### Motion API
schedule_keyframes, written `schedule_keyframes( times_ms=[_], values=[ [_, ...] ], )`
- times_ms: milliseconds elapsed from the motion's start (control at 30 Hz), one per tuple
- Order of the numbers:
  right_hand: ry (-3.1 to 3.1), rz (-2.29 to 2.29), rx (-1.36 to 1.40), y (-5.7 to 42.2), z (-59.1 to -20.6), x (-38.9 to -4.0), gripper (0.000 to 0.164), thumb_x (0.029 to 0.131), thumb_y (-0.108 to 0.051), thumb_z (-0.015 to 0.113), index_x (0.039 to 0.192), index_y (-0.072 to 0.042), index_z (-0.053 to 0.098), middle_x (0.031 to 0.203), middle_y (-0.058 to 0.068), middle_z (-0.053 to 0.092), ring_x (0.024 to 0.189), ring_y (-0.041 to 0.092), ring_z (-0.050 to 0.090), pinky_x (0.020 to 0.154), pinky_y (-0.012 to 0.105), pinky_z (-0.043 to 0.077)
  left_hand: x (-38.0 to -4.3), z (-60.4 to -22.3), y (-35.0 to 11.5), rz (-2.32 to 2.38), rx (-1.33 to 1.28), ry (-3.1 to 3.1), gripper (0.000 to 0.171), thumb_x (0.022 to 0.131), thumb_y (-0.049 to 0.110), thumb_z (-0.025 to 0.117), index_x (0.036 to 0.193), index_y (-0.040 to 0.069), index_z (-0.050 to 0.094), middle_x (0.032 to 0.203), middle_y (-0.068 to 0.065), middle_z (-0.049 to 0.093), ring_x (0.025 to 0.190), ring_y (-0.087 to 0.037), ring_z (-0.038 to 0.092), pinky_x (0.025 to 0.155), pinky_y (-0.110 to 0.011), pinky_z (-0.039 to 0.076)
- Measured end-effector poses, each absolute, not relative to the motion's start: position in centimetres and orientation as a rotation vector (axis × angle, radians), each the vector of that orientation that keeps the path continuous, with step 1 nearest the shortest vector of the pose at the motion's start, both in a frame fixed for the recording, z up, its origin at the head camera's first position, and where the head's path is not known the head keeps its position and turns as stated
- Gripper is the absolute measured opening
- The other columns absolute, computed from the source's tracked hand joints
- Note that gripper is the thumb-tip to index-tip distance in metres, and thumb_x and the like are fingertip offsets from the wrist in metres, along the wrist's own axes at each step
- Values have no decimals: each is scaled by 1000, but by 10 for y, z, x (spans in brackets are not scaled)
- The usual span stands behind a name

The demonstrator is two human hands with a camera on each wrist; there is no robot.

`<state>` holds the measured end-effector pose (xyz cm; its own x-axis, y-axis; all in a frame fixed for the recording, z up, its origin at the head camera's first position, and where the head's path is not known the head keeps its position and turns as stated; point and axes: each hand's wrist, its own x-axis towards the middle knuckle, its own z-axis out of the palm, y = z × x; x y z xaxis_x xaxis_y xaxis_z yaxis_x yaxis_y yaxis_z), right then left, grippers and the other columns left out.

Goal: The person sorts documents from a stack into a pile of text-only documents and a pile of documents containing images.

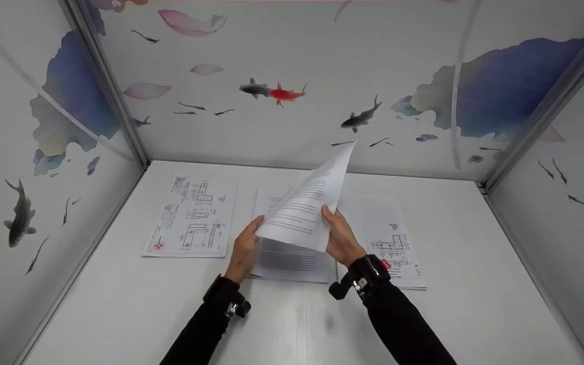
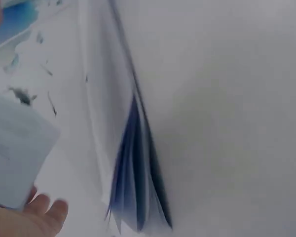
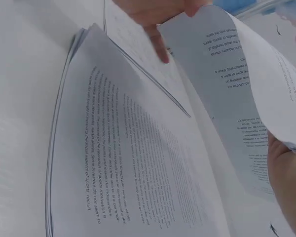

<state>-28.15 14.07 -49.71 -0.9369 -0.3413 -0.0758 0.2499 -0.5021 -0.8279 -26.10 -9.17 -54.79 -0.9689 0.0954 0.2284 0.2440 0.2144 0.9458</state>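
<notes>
Fingers (image 2: 58,211) hold a sheet (image 2: 15,148) near fanned pages (image 2: 129,192).

Printed white sheet (image 1: 299,208) | curled, tilted | above paper stack (image 1: 292,261) | perhaps several leaves

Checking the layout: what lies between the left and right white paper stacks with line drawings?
In the head view, a white stack of printed pages lies between them, partly hidden by held white printed paper.

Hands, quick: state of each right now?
Left hand: closed, holding the left edge of the lifted printed paper.
Right hand: closed, holding its right edge.
</notes>
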Motion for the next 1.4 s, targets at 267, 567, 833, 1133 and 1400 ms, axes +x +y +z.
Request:
schedule_keyframes(
  times_ms=[267,567,833,1133,1400],
  values=[
    [1297,-2486,-112,154,-497,-284,46,108,-32,31,151,-18,30,127,6,62,114,21,63,89,36,52,-267,-534,-101,-2846,67,-1706,53,100,22,26,144,-3,44,141,-23,49,107,-29,65,94,-40,52],
    [1572,-2249,84,169,-512,-287,43,107,-29,38,147,-16,39,127,8,64,110,22,65,85,35,52,-276,-529,-100,-2628,426,-2036,51,101,19,53,149,7,38,142,-16,50,119,-23,58,88,-28,52],
    [1765,-2015,224,168,-529,-285,39,104,-16,40,142,-5,45,120,14,67,98,22,70,77,33,57,-277,-540,-94,-2220,416,-2377,48,100,16,55,146,7,44,120,-12,67,99,-19,66,79,-28,51],
    [2260,-1695,232,158,-535,-281,40,97,-7,52,135,1,47,109,17,66,86,21,67,69,35,57,-273,-546,-84,-1736,334,-2601,46,95,10,56,140,2,50,116,-19,69,99,-26,68,86,-39,52],
    [2514,-1498,183,146,-541,-280,53,95,-8,52,145,4,38,134,25,55,113,32,59,94,42,49,-276,-556,-86,-1442,225,-2672,48,96,8,55,141,-5,46,137,-25,56,128,-37,53,107,-48,41]
  ],
)
